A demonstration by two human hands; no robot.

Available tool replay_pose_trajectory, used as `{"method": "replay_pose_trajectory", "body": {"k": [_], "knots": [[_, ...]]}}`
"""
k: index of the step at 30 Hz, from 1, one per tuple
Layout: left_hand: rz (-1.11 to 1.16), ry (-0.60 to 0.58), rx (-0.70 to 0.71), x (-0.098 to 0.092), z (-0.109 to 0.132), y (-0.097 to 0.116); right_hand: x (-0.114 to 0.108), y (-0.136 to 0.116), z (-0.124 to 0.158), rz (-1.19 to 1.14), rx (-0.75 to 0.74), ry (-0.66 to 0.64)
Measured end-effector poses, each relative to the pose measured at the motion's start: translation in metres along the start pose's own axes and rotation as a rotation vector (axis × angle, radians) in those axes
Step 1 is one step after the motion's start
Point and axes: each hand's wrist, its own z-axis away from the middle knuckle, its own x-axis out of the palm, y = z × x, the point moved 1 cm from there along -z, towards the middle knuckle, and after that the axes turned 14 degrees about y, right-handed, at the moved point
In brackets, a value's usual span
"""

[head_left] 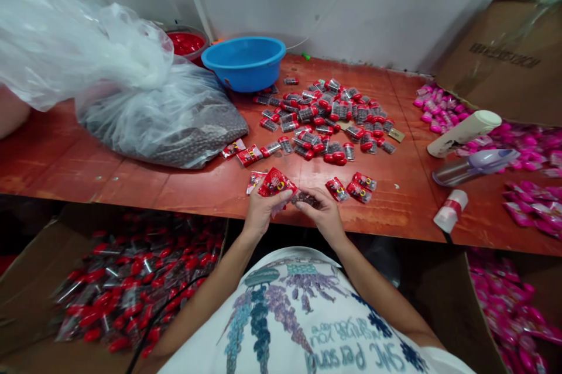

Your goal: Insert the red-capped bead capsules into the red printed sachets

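I'm working at a red table [404,198], a bulky plastic bag [144,122] slumping on the left, a heap of red-capped jars [307,113] lying ahead, a blue basin [248,67] standing behind. My hands are almost touching near the table's edge: my left hand [260,209] is pinching a red packet [277,181], my right hand [325,213] gripping a dark beaded item [302,198] beside it.

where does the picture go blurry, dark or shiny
Head view: held red packet looks fairly sharp, but lettering on the upper-right box is too soft to read; head view: pale glints on the plastic bag; head view: deep shadow below the table.
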Motion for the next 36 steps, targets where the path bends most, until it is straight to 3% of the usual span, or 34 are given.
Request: {"method": "replay_pose_trajectory", "body": {"k": [3,8,11,16,22,25,29,32,36], "knots": [[-0.034,-0.023,0.047,-0.001,0.001,-0.002,0.0,-0.004,0.002,0.094,-0.131,-0.013],[-0.069,-0.001,0.083,-0.001,0.0,-0.003,0.001,-0.003,0.005,0.096,-0.17,-0.018],[-0.094,-0.017,0.036,-0.002,-0.001,0.0,0.002,0.0,0.005,0.039,-0.116,-0.007],[-0.089,-0.077,-0.088,-0.002,0.0,0.003,0.005,0.006,0.006,-0.129,0.149,0.017],[-0.063,-0.074,-0.044,0.004,0.004,-0.006,0.008,0.002,0.009,0.073,-0.113,0.049],[-0.06,-0.074,-0.048,0.003,0.004,-0.006,0.006,0.005,0.005,0.017,-0.022,0.056],[-0.007,-0.026,-0.034,0.0,0.003,-0.001,0.003,0.007,-0.002,-0.028,0.083,-0.027],[-0.023,-0.086,-0.043,0.001,0.003,-0.002,0.002,0.007,-0.006,-0.097,0.139,-0.039],[-0.056,-0.137,-0.072,0.004,0.002,-0.004,-0.005,0.003,-0.01,-0.088,0.078,-0.126]]}}
